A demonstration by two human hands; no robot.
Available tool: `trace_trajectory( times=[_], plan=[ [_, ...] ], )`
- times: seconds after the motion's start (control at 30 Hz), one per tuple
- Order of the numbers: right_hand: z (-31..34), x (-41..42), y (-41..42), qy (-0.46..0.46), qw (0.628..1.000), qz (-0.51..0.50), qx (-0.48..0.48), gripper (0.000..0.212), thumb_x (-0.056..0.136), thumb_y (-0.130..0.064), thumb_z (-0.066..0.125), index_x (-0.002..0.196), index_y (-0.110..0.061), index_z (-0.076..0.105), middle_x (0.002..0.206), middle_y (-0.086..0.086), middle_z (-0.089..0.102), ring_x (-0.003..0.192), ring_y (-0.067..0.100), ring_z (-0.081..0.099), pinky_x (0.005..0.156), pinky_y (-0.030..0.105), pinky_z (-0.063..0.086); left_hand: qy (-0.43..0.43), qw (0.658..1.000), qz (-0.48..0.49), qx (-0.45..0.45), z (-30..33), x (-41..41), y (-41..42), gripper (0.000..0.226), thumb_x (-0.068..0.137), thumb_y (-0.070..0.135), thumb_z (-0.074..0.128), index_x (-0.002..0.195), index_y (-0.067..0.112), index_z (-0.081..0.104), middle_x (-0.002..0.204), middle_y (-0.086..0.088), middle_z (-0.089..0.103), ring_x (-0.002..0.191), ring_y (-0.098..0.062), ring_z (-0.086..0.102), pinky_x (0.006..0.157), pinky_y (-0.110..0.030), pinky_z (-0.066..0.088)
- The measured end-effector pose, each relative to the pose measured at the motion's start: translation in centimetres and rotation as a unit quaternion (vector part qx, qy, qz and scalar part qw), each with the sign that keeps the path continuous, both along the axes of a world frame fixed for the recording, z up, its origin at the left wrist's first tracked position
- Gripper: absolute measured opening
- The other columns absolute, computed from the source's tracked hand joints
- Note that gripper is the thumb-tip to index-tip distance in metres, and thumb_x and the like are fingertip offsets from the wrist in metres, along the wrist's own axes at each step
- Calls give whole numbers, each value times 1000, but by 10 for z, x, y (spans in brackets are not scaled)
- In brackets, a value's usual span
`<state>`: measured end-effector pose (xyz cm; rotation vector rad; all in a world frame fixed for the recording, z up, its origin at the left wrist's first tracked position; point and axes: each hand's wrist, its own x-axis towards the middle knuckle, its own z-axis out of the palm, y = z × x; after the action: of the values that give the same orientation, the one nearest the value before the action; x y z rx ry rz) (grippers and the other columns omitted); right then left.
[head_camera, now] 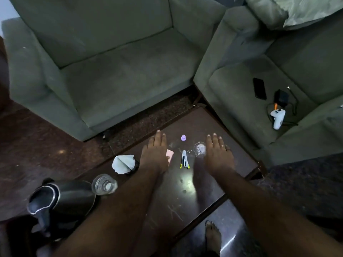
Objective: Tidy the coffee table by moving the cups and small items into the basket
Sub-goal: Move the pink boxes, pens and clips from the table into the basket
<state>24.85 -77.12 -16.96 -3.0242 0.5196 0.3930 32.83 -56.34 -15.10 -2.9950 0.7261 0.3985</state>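
On the dark glossy coffee table [185, 197] both my hands hover flat, palms down, fingers straight. My left hand [155, 153] partly covers a small pink item [170, 154]. My right hand [218, 154], with a ring, is just right of an upturned clear glass [199, 149]. Between the hands lie a small stapler-like tool [184, 159] and, farther back, a little purple cap [183, 138]. A clear glass [104, 184] stands at the table's left edge, beside a dark holder with white paper napkins [124, 164]. No basket is in view.
A steel kettle [61, 199] sits at the table's near left. A grey armchair [104, 71] stands behind the table. A grey sofa [259, 89] on the right holds a phone [259, 88], a charger [281, 98] and a white controller [277, 116]. My bare foot [213, 236] is below the table edge.
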Motion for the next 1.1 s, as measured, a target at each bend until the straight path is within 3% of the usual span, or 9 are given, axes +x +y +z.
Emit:
trace_trajectory(
  times=[0.1,0.27,0.4,0.47,0.57,0.7,0.8,0.93,1.1],
  plan=[
    [-47,-16,1,-52,989,-108,85,71,95,-34,50,155,-13,18,164,9,19,146,30,30,108,45,38,57,998,-10,40,-46,-2,0,70,91,42,54,149,16,25,162,-11,12,139,-33,33,103,-45,39],
    [-103,-23,-25,-199,879,-382,203,63,96,-33,53,145,2,34,146,26,42,131,44,45,103,50,40,72,996,8,55,-100,0,-11,67,92,47,51,148,22,24,161,-11,16,137,-34,34,100,-45,40],
    [-129,-26,-50,-208,839,-376,334,34,97,-30,58,115,-1,60,112,21,67,98,33,65,84,39,50,84,993,74,44,-124,7,-21,69,89,50,54,145,23,26,161,-14,12,138,-37,33,100,-47,41],
    [-132,-28,-53,-184,851,-339,358,19,95,-24,61,102,-8,64,98,11,69,83,23,63,69,29,47,100,990,88,55,-129,10,-25,64,89,48,55,141,22,29,160,-16,15,134,-38,38,98,-46,42],
    [-136,-29,-49,-176,846,-331,378,11,91,-28,66,94,-18,63,94,4,66,82,19,63,58,20,40,119,985,110,61,-133,12,-29,57,90,42,56,137,21,32,149,-19,31,119,-39,53,90,-43,45],
    [-143,-26,-42,-163,856,-323,369,29,77,-36,78,99,-24,63,108,2,57,94,21,61,75,29,48,102,985,127,55,-135,13,-37,49,92,30,55,134,18,33,124,-16,47,106,-36,59,80,-41,48],
    [-141,-20,-34,-131,896,-295,303,48,68,-39,85,107,-23,62,115,3,51,99,25,58,87,40,52,106,982,149,43,-136,17,-40,55,90,26,56,139,20,30,123,-16,48,105,-35,60,79,-40,48],
    [-145,-11,-25,-116,923,-261,256,79,57,-46,90,120,-21,50,122,5,51,106,31,58,86,43,52,124,977,165,48,-136,17,-39,83,75,25,71,143,25,23,124,-15,47,103,-35,62,78,-39,49],
    [-146,-4,-19,-74,944,-230,227,100,61,-49,85,142,-21,33,132,11,52,117,36,55,92,46,50,152,971,178,50,-133,17,-37,97,72,26,75,149,30,16,136,-18,41,112,-36,58,86,-41,49]
  ],
)
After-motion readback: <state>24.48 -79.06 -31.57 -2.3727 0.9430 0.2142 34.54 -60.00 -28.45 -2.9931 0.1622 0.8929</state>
